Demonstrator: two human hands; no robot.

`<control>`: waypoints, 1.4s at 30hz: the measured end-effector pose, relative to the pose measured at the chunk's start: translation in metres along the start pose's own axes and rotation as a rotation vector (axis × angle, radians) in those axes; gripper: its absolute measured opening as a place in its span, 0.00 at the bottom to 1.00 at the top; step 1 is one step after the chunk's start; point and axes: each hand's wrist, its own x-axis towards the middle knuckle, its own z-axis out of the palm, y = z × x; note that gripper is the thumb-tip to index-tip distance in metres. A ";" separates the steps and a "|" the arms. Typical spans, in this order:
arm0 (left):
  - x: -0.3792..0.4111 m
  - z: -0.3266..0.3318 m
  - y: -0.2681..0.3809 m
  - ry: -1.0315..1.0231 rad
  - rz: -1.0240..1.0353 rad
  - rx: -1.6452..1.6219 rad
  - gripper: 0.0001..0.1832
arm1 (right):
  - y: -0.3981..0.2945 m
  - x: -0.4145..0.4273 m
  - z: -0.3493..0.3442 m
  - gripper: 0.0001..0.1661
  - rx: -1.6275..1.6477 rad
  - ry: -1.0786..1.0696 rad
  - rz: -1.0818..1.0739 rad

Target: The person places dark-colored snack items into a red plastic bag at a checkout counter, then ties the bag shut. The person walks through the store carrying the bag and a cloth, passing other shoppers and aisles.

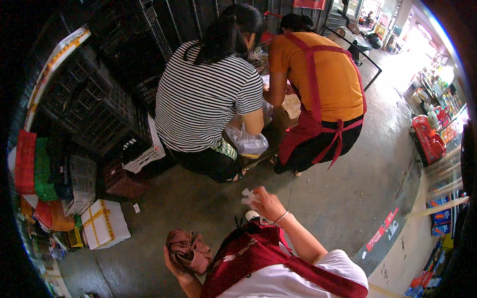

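Observation:
In my left hand point(170, 260), at the lower left, is a crumpled brown cloth point(189, 250); the bunched fabric hides most of the fingers. My right hand point(269, 204) reaches forward over the floor, its fingers closed around a crumpled whitish piece of paper or thin plastic point(247, 197). A bracelet circles that wrist. My dark red apron point(242, 257) lies between the two arms, and one light shoe point(252, 215) shows just below the right hand.
Ahead crouch two people, one in a striped shirt point(208, 97), one in an orange top point(331, 78). Between them hangs a clear plastic bag point(249, 143). Black plastic crates point(89, 104) are stacked at left, near a taped white foam piece point(105, 224). Stocked goods point(428, 138) line the right.

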 end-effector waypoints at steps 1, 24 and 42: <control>0.007 -0.011 -0.001 -0.057 -0.012 0.010 0.32 | -0.004 0.002 -0.003 0.20 0.021 0.009 0.017; -0.069 -0.016 -0.001 0.401 0.193 -0.098 0.18 | -0.020 0.089 0.065 0.17 -0.040 -0.405 -0.119; -0.123 -0.360 0.049 0.680 0.528 -0.728 0.11 | -0.103 0.053 0.427 0.30 -0.149 -0.792 -0.006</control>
